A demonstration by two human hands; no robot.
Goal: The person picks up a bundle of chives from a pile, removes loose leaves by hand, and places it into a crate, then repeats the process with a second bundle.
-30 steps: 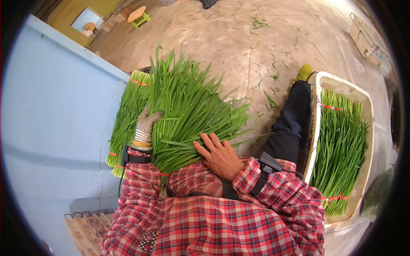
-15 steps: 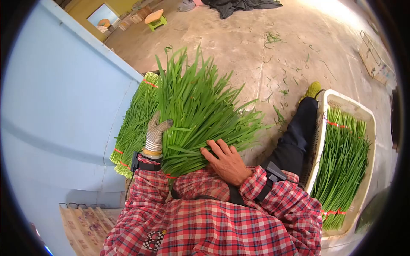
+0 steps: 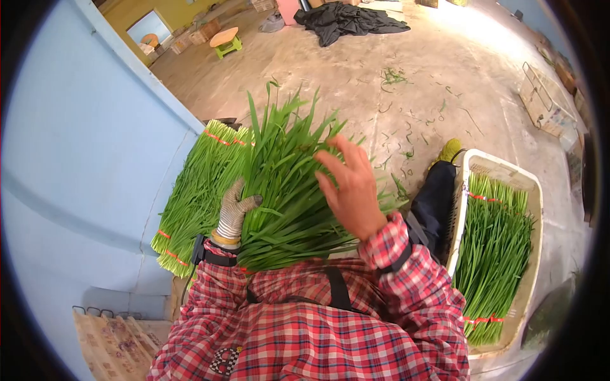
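Note:
A large loose bunch of green chives [image 3: 286, 184] lies across my lap, its leaf tips fanned out away from me. My left hand [image 3: 234, 209], in a striped glove, grips the left side of this bunch, thumb over the leaves and the other fingers partly hidden. My bare right hand [image 3: 352, 187] is raised over the right part of the leaves, fingers bent and apart, with nothing visible in it. Beyond my left hand lie tied chive bundles [image 3: 197, 184] with red bands near their ends.
At right stands a white plastic crate [image 3: 537, 247] with banded chives [image 3: 495, 260] inside. A blue wall [image 3: 82, 159] rises at left. Leaf scraps [image 3: 394, 76] litter the concrete floor. Farther off are a small stool [image 3: 225, 41] and a black cloth [image 3: 346, 22].
My right hand has lifted off the leaves near my lap and moved up and away from me. My left hand keeps its grip on the bunch. The view has tilted slightly upward.

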